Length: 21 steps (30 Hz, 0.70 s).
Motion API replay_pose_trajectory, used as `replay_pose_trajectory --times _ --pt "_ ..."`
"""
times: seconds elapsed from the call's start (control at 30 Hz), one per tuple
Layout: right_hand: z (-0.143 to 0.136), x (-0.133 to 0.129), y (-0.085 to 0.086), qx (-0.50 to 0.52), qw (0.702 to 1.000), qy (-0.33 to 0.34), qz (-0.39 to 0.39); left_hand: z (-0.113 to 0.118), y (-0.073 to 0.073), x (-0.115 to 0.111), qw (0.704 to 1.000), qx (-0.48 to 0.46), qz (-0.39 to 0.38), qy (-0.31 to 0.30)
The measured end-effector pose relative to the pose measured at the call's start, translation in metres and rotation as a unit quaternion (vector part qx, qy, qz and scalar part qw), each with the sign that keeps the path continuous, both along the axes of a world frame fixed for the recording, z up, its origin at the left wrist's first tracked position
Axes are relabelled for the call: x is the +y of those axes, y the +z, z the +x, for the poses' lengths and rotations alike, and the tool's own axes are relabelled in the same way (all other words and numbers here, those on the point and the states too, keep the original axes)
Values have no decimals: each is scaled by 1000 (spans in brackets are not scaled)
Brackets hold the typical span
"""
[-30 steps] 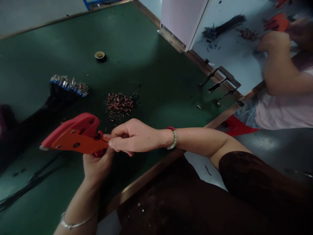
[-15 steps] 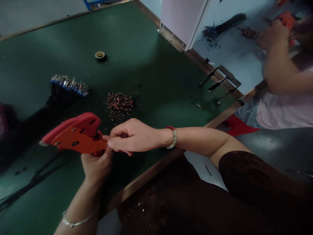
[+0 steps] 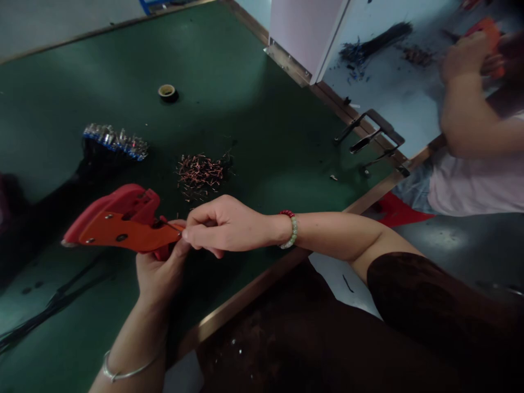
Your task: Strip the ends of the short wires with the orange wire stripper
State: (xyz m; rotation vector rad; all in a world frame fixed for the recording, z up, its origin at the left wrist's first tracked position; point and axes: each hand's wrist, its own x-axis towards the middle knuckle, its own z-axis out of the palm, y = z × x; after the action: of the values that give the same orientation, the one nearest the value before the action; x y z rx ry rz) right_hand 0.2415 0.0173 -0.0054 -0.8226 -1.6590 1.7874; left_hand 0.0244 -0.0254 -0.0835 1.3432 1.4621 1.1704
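My left hand (image 3: pixel 161 267) is wrapped round the handles of a red and orange hand tool (image 3: pixel 118 224), whose broad head points to the left. Pinched fingers of my right hand (image 3: pixel 221 226) meet the tool's handle end, close to my left thumb; what they grip is too small to make out. Beyond the hands lies a loose pile of short copper-coloured wire bits (image 3: pixel 201 173). A thick bundle of dark wires with blue and silvery ends (image 3: pixel 114 142) rests on the green table (image 3: pixel 245 120) at the left.
A tape roll (image 3: pixel 167 93) sits farther back. Thin dark wires (image 3: pixel 49 311) lie at the lower left. A black metal bracket (image 3: pixel 374 134) stands by the right edge, near a white panel (image 3: pixel 307 35). Another person's hand (image 3: pixel 466 57) holds an orange tool at the upper right.
The tool has shifted slightly left and up, and its red upper part sits differently against the orange body. Both my hands stay nearly in place. The other person's hand has moved a little right.
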Motion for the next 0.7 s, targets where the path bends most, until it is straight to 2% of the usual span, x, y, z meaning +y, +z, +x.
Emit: replay_pose_trajectory --times 0.17,0.33,0.5,0.7 --pt "0 0 0 -5 1000 -2 0 -2 0 2 1000 5 4 12" --pt "-1 0 -3 7 1000 3 -8 -2 1 2 1000 4 9 -17" --pt "-2 0 -5 17 1000 9 -6 1 3 3 999 32 16 6" --pt "-2 0 -4 13 1000 7 -11 2 1 2 1000 20 22 4"
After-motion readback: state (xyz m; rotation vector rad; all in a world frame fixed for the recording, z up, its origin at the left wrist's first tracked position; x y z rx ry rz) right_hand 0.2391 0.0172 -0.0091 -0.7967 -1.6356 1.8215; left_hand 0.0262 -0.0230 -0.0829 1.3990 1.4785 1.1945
